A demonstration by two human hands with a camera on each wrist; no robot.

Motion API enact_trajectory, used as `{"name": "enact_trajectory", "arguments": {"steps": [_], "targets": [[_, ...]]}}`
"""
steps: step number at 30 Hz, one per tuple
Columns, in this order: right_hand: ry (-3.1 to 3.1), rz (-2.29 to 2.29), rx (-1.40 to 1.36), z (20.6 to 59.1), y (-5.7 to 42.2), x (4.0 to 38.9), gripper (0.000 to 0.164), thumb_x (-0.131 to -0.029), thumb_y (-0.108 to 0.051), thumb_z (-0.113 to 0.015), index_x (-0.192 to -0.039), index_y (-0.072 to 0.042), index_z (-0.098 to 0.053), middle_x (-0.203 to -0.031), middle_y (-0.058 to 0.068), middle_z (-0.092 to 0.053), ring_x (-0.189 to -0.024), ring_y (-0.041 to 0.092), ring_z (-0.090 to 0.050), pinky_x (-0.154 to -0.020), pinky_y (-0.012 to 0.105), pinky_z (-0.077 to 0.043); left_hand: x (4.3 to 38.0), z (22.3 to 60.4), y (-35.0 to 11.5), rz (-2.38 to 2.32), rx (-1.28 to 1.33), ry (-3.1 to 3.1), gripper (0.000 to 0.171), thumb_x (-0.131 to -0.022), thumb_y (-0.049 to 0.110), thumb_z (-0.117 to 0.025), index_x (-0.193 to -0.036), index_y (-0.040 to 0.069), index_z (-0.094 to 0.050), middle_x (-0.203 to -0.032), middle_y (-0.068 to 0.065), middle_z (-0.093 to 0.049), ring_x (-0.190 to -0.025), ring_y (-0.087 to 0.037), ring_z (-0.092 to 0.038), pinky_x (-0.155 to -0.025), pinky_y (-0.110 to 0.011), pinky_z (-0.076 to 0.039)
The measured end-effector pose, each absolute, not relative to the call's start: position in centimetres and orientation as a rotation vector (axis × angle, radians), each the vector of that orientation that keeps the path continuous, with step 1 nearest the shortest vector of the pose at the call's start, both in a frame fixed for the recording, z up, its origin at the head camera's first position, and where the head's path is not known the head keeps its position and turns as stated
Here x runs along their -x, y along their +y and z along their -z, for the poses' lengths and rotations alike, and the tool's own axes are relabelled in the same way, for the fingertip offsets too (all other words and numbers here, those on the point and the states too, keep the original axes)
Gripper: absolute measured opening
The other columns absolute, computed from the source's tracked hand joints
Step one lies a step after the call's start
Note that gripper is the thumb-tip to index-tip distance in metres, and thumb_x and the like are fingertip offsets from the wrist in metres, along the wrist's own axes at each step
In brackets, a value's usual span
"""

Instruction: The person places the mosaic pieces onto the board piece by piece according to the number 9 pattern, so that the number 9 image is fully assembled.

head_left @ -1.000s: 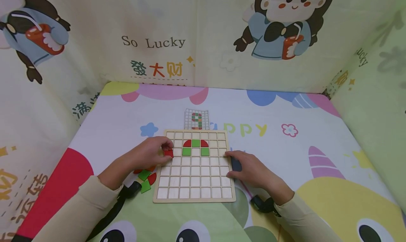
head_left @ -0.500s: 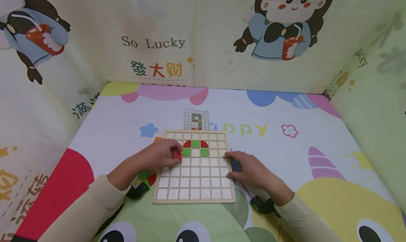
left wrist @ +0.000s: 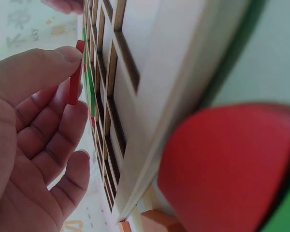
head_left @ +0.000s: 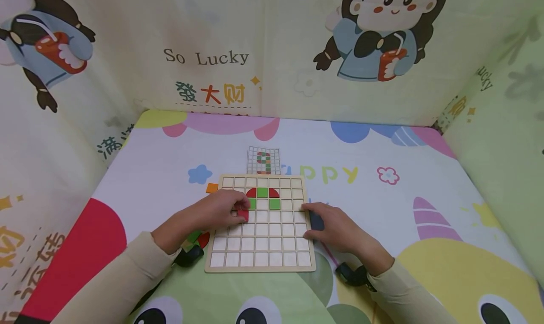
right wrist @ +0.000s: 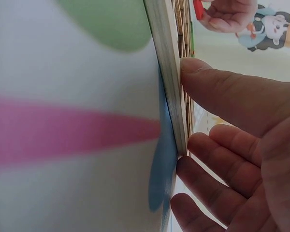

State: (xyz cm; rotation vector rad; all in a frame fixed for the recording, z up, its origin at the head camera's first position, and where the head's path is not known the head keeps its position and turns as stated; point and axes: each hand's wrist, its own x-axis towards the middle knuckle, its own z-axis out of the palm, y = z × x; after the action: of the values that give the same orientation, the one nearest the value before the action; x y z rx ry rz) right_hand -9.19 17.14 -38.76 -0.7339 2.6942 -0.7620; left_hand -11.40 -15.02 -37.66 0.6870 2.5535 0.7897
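My left hand (head_left: pixel 216 208) pinches a small red square tile (head_left: pixel 243 215) between thumb and fingers, over the left side of the wooden grid board (head_left: pixel 260 269). In the left wrist view the red tile (left wrist: pixel 76 73) stands nearly edge-on, close to the grid. My right hand (head_left: pixel 337 225) rests its thumb and fingertips against the board's right edge, fingers relaxed. Set in the board's upper cells are two red rounded tiles (head_left: pixel 274 192) and several green square tiles (head_left: pixel 262 192); my left fingers partly cover one green tile (head_left: pixel 252 203).
Loose red and green tiles (head_left: pixel 204 239) lie left of the board, partly behind my left wrist. An orange tile (head_left: pixel 212 188) sits by its upper left corner. Beyond the board lies a pattern card (head_left: pixel 263 159) with a coloured grid figure. Patterned cloth (head_left: pixel 289 97) walls the table.
My left hand has carried the red tile rightward from the board's left edge, to just below the left green tile. The orange tile has come into view. My right hand has stayed put.
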Motion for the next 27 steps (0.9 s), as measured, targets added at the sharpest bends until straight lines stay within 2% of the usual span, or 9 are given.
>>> {"name": "enact_trajectory", "arguments": {"steps": [16,27], "targets": [[2.682,0.76,0.734,38.71,17.18,9.19,0.058,-0.085,-0.02,-0.081,-0.136,-0.004,-0.058,-0.135,0.013,-0.059,-0.126,0.034,-0.054,-0.103,0.052,-0.043,11.45,37.64,-14.98,-0.749,-0.69,2.538,0.018,-0.091,0.012,-0.073,-0.108,0.012,-0.067,-0.103,0.005,-0.063,-0.097,-0.016,-0.057,-0.086,-0.034,-0.052],[2.688,0.747,0.736,38.77,17.08,9.25,0.058,-0.085,-0.02,-0.081,-0.136,-0.004,-0.058,-0.135,0.013,-0.059,-0.126,0.034,-0.054,-0.103,0.052,-0.043,11.7,37.59,-15.04,-0.745,-0.683,2.518,0.013,-0.094,0.009,-0.069,-0.105,0.013,-0.068,-0.102,0.005,-0.063,-0.094,-0.016,-0.056,-0.083,-0.033,-0.052]]}}
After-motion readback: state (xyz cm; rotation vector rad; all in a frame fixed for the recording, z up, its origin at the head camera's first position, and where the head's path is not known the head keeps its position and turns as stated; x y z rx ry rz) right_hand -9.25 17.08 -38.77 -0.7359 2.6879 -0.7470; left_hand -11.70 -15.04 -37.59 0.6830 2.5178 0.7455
